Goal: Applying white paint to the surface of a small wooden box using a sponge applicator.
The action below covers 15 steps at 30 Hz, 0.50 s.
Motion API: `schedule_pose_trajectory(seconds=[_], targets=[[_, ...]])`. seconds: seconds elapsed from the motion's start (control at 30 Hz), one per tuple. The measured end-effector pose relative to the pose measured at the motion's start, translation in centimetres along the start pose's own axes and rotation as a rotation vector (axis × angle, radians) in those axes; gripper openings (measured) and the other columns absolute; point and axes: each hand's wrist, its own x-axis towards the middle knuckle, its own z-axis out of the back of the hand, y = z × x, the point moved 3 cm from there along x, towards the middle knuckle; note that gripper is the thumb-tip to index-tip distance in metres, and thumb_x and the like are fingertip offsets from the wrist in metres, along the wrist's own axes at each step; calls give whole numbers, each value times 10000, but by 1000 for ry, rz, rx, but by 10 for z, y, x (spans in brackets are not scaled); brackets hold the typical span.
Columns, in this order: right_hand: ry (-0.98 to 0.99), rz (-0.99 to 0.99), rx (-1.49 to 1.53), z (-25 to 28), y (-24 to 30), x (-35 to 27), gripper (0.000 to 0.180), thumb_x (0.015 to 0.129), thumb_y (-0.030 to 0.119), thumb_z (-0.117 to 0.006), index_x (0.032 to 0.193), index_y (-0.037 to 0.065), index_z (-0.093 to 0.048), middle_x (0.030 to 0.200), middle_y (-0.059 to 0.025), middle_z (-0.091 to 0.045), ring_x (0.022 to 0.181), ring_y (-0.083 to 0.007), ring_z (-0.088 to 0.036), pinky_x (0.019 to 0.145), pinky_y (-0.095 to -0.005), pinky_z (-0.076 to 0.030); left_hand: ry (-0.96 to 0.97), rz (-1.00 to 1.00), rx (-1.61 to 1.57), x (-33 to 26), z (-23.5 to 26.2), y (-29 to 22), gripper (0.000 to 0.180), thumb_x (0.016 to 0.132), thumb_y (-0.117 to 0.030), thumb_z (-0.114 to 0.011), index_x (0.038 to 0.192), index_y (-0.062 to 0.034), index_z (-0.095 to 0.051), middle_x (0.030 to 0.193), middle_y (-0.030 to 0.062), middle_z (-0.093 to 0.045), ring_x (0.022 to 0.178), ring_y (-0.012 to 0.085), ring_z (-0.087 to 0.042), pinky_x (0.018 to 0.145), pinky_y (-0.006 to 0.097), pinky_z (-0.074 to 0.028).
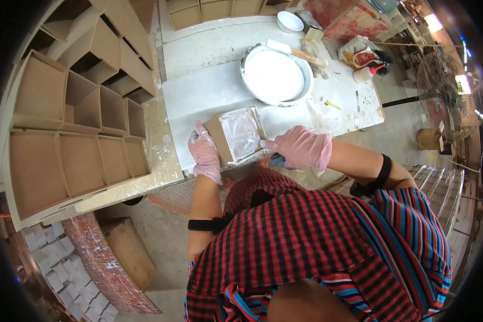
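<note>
A small brown box (215, 134), apparently cardboard, is tilted near the table's front edge. Its upper panel (242, 134) is smeared with white, thicker along the borders. My left hand (203, 151), in a thin pink glove, grips the box's left side. At the panel's right edge, the index finger of my pink-gloved right hand (298, 147) touches the white smear. The other right fingers are curled, and whatever they hold is hidden. Beyond the box stands a wide round basin (243, 72) of white paste-like liquid, a flat brush (298, 53) resting across its rim.
Brown compartmented boxes (40, 163) are stacked at the left, with more boxes (214, 9) at the far edge. A small white bowl (290, 21), a red-tipped squeeze bottle (364, 74) and a yellow-handled tool (333, 104) lie on the white-topped table (193, 96). A fan (440, 78) stands at right.
</note>
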Motion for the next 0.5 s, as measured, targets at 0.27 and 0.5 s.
schedule_pose_trajectory(seconds=[0.27, 0.5], targets=[[-56, 86, 72, 27, 30, 10, 655, 757, 311, -687, 1362, 166, -479, 885, -144, -648, 728, -337, -650, 614, -449, -514, 22, 9, -104, -7, 1, -5, 488, 988, -393, -499, 870, 56, -648, 707, 71, -622, 623, 155, -513, 598, 304, -426], [7, 99, 227, 8, 19, 12, 621, 759, 245, -648, 1359, 213, -494, 866, -121, -669, 791, -345, -654, 679, -453, -510, 66, -28, -118, -11, 4, -8, 488, 984, -396, -505, 935, 68, -648, 730, 83, -629, 654, 159, -525, 622, 293, -434]])
